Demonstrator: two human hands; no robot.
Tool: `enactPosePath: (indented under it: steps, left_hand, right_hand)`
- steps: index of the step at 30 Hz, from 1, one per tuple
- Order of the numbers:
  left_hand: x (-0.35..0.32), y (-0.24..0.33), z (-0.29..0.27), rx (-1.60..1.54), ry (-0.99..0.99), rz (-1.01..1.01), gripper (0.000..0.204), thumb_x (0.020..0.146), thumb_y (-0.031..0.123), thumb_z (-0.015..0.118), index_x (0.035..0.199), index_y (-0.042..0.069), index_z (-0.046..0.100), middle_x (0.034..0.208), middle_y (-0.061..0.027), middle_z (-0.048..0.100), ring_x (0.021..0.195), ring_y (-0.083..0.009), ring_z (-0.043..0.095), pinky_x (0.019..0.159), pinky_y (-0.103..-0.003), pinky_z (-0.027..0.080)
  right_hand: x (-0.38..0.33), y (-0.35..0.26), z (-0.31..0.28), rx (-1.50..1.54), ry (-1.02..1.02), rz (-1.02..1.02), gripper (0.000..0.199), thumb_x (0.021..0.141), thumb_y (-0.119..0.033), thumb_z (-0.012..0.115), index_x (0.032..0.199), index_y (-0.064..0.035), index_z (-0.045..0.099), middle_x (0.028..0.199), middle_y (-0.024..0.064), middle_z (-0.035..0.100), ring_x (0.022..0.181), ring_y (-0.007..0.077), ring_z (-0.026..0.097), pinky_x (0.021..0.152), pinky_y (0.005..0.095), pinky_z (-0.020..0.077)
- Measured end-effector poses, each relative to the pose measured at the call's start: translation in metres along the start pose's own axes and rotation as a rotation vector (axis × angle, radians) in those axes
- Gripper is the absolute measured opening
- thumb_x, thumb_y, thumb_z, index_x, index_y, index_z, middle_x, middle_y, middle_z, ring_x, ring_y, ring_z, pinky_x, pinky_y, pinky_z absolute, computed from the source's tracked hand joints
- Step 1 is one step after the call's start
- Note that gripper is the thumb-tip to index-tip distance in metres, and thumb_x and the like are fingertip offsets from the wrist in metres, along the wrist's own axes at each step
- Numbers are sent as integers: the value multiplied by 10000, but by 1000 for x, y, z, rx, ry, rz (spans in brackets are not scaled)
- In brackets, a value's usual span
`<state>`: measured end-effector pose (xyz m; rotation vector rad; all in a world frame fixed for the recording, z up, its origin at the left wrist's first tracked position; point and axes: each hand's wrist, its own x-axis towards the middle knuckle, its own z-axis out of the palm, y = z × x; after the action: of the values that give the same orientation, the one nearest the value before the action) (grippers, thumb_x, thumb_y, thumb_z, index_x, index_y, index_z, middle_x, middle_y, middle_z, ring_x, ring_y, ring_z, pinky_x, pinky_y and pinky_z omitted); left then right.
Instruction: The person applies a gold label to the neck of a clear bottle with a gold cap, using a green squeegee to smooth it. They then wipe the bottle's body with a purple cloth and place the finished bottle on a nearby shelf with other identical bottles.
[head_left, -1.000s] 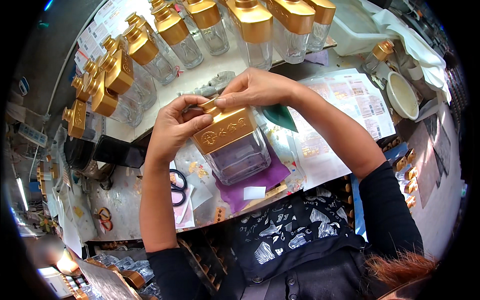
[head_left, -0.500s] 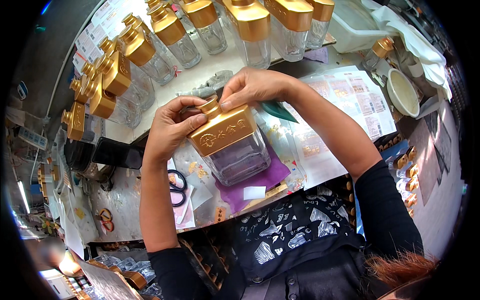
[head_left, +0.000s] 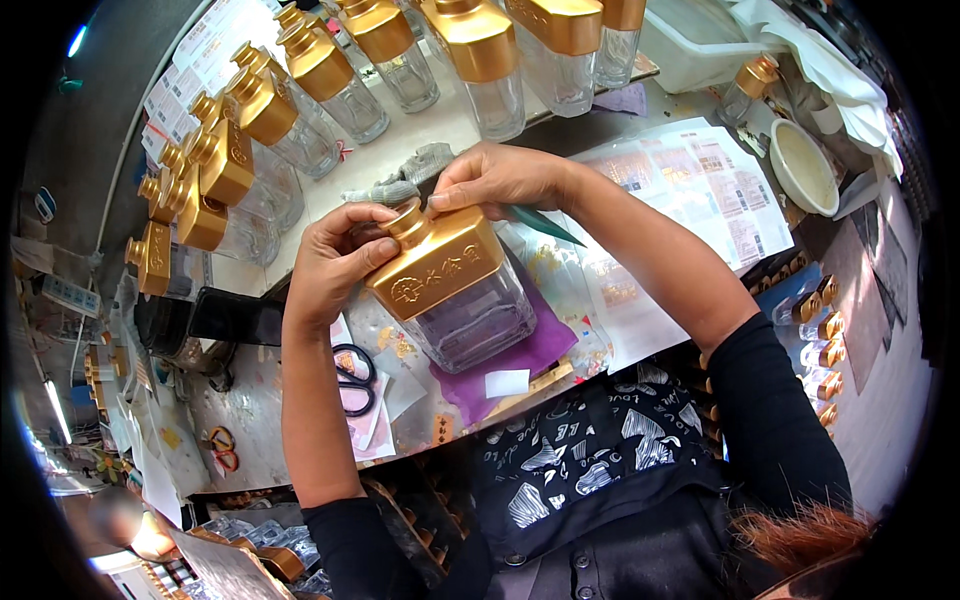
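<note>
A square clear glass bottle with a gold shoulder and gold cap lies tilted on a purple cloth in front of me. My left hand grips the bottle's left side near the neck, thumb against the gold shoulder. My right hand presses its fingers on the gold cap and also pinches a dark green pointed tool that sticks out to the right. Both hands hold the same bottle at its top end.
Many gold-capped glass bottles stand in rows at the back and left. Label sheets lie to the right, a white bowl beyond them. Black scissors rest at the lower left, and small gold-capped bottles sit in a tray on the right.
The bottle has been pulled slightly nearer and its cap end lifted. My right hand moved from beside the cap onto its top; my left hand closed tighter on the neck.
</note>
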<state>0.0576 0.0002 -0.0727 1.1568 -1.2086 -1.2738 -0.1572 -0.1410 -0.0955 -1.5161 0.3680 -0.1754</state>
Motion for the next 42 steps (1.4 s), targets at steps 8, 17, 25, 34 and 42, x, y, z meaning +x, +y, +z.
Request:
enactPosePath:
  steps: [8,17,25,34,42]
  left_hand:
    - [-5,11,6,33,24,-42,257,807,31,727,1043,18,628,946,-42,668,876,-94,626,784,-237,517]
    - [-6,21,17,107,26,-78,250,791,32,745,987,35,589,924,-32,642,837,-87,619,727,-225,514]
    - [-7,18,16,60,5,-15,241,801,26,735,1006,20,606,931,-41,662,862,-101,630,758,-243,524]
    - [-7,14,9,75,-27,7,218,850,67,695,1045,3,622,959,-41,664,875,-92,626,797,-245,515]
    - [-7,4,2,32,19,-14,221,908,122,633,1091,-1,645,1006,-32,658,904,-89,611,834,-248,503]
  right_hand:
    - [-18,-4,7,8,45,-62,386,895,-426,630,1014,-67,708,675,-57,548,572,30,431,509,197,331]
    - [-20,-1,14,48,103,-82,359,882,-434,650,882,-77,684,682,-70,553,587,18,444,501,190,336]
    - [-21,-2,15,4,127,-101,343,869,-420,668,860,-78,683,691,-67,566,602,19,458,511,189,344]
    - [-9,-17,7,-245,78,-55,284,854,-343,694,799,-65,666,677,-64,573,601,17,477,526,193,353]
    - [-7,-5,4,-64,25,-60,276,859,-359,682,796,-92,649,659,-72,549,565,15,458,490,188,335]
